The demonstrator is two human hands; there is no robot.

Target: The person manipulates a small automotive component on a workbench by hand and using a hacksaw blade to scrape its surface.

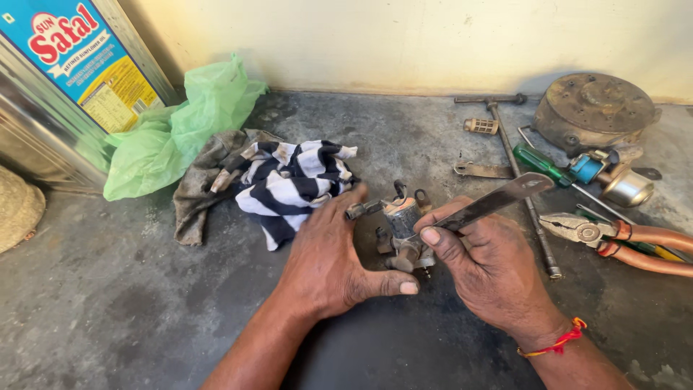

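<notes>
Sitting on the grey floor (108, 303) between both hands, the small metal part (403, 230) is a grimy, stubby cylinder with short tube stubs and lugs sticking out of it. It looks like cast metal, so I judge it stiff, fairly heavy for its bulk, and probably greasy; the round body would slip, and the stubs and lower block look like the surer places to grip.

The left hand (328, 260) cups it from the left, fingers curled against the body and thumb stretched out low along the floor below it, so the hand is closed loosely on the part rather than clenched. The right hand (491, 271) pinches a flat metal blade (498, 200) between thumb and fingers, one end down at the part, the other rising to the right.

Just behind the left hand lies a striped cloth (296, 184) on a grey rag (195, 191), with a green bag (180, 130) and a large tin (65, 79) further left. To the right are pliers (621, 238), a green screwdriver (541, 165), a long T-handled rod (516, 155), a small shiny cup (626, 188) and, by the wall, a round rusty housing (595, 108).
</notes>
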